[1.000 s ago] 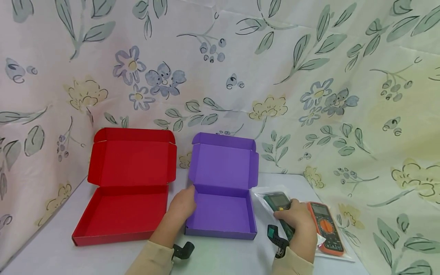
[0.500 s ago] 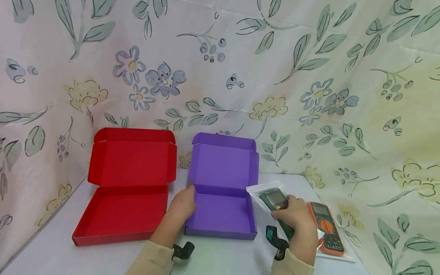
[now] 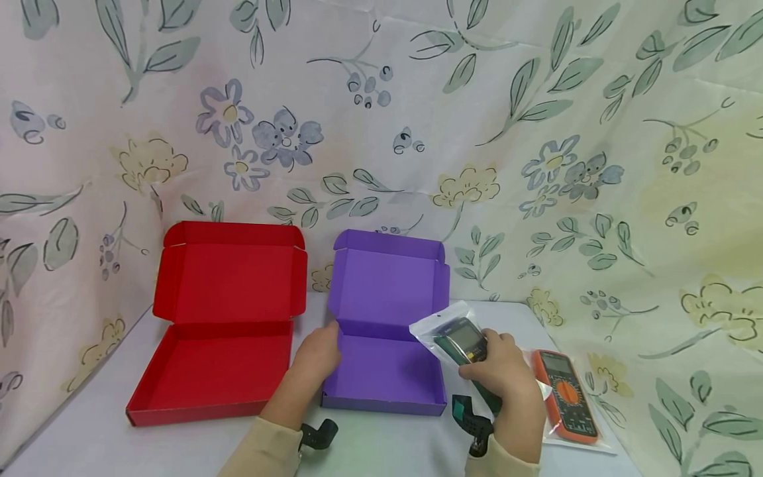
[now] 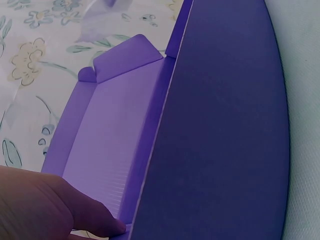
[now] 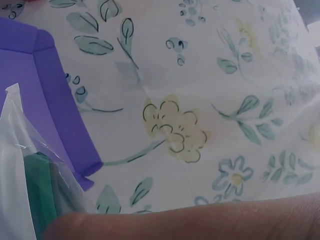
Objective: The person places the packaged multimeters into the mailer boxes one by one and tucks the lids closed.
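Note:
My right hand (image 3: 503,368) grips a green multimeter (image 3: 461,339) in a clear plastic bag (image 3: 424,327), raised and tilted beside the purple box. The bag's top corner overlaps the box's right wall in the head view. Up close in the right wrist view, the green meter (image 5: 40,192) shows through the plastic near a finger. The purple cardboard box (image 3: 384,374) stands with its lid up, nothing inside it. My left hand (image 3: 316,354) holds its left side near the lid hinge; in the left wrist view the thumb (image 4: 97,217) presses at the box's edge.
An open red box (image 3: 223,371) with its lid raised stands on the left. On the right lies an orange multimeter (image 3: 566,394) in a clear bag. Behind the white table (image 3: 381,447) hangs a floral cloth (image 3: 369,132).
My right hand has lifted the bagged green multimeter and moved it left, toward the purple box. The left hand and both boxes have stayed in place.

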A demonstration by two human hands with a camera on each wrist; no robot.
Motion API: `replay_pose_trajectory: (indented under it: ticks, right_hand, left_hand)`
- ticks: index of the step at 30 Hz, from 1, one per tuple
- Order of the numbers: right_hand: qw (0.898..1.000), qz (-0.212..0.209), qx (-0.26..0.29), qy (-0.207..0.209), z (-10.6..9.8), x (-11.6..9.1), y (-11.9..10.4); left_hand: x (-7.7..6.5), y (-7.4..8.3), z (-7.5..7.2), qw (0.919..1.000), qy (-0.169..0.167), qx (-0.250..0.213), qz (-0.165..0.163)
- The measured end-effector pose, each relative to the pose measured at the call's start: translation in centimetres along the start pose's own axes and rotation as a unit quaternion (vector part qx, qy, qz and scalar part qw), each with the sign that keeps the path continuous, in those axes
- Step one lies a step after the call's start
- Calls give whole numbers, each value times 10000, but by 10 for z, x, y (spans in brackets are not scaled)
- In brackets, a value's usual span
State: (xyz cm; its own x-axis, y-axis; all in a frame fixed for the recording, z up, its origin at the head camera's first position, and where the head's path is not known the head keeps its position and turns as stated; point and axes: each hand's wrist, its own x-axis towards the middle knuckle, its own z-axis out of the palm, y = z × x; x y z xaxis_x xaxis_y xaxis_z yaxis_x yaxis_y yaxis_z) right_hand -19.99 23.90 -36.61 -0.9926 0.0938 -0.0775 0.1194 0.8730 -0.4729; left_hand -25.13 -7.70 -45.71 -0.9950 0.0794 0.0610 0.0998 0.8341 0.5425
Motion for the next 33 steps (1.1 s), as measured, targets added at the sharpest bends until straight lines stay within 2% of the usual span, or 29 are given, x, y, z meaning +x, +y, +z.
replay_pose_trajectory:
  ticks: [9, 18, 33]
  right_hand:
    - [9992, -363, -70, 121, 1, -4, -12]
    - [9977, -680, -59, 45, 8, -2, -24]
    - [9922, -1175, -388, -125, 23, -2, -47]
  left_hand:
    - [0, 0, 0, 10000, -1, 0, -16]
    - [0, 1, 0, 10000, 17, 16, 6]
    - [1, -1, 0, 10000, 54, -20, 33]
